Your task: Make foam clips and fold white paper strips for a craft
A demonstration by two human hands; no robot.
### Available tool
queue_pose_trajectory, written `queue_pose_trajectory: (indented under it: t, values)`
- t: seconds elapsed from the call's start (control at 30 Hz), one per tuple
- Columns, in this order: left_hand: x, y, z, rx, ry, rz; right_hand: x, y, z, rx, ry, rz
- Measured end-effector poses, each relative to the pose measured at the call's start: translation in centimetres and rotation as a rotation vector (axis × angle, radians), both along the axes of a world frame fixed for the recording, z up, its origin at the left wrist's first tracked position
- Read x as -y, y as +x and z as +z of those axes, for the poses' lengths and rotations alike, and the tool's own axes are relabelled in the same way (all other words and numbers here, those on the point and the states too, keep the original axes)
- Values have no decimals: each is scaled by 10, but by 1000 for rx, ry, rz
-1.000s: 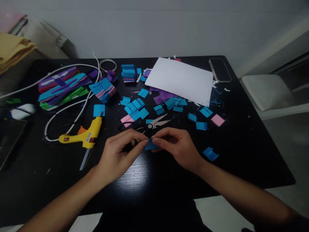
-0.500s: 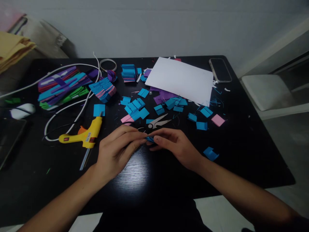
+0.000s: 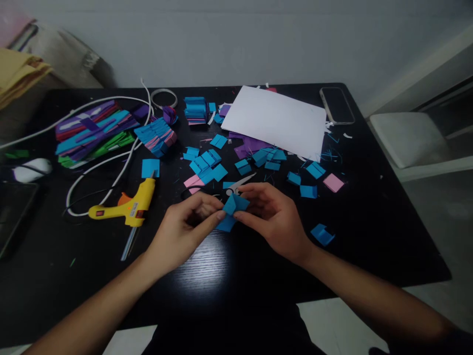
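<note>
Between my two hands is a folded piece of blue paper [image 3: 233, 204], its flaps standing at angles to each other. My left hand [image 3: 192, 219] pinches its left side between thumb and fingers. On the opposite side, my right hand [image 3: 271, 217] grips the paper with the thumb in front and the fingers behind. Just beyond the fingers lie scissors [image 3: 244, 183], their handles partly hidden by my left hand. Several small blue paper pieces [image 3: 205, 163] and a pink piece [image 3: 333, 183] are scattered past them on the black table [image 3: 258, 281].
To the left lies a yellow glue gun [image 3: 142, 199] with a clear glue stick, near a looping white cable [image 3: 70, 192]. Bundles of coloured paper strips [image 3: 94, 130] sit behind it. White sheets [image 3: 275, 118] and a phone [image 3: 337, 105] are at the back; a white stool [image 3: 408, 138] stands right.
The blue paper, mostly hidden between my fingers before, now shows opened flaps. My hands have tilted and moved slightly apart, both still gripping it.
</note>
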State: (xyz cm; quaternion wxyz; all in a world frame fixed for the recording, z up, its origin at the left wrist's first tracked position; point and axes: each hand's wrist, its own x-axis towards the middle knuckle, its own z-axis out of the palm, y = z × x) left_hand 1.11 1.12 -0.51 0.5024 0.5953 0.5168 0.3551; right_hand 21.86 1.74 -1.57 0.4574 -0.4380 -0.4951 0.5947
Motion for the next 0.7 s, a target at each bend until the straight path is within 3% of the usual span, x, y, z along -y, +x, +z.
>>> queue_pose_trajectory:
  t: [0.2, 0.37, 0.47, 0.7]
  values:
    - [1, -1, 3, -53, -49, -68, 0, 0, 3, 37, -2, 13]
    - [-2, 2, 6, 12, -52, 6, -3, 0, 0, -49, -191, 125]
    - [-1, 2, 5, 17, -73, -1, -3, -1, -3, -40, -216, 112]
    - [-1, -4, -2, -118, -86, -158, -7, 3, 1, 84, -206, 189]
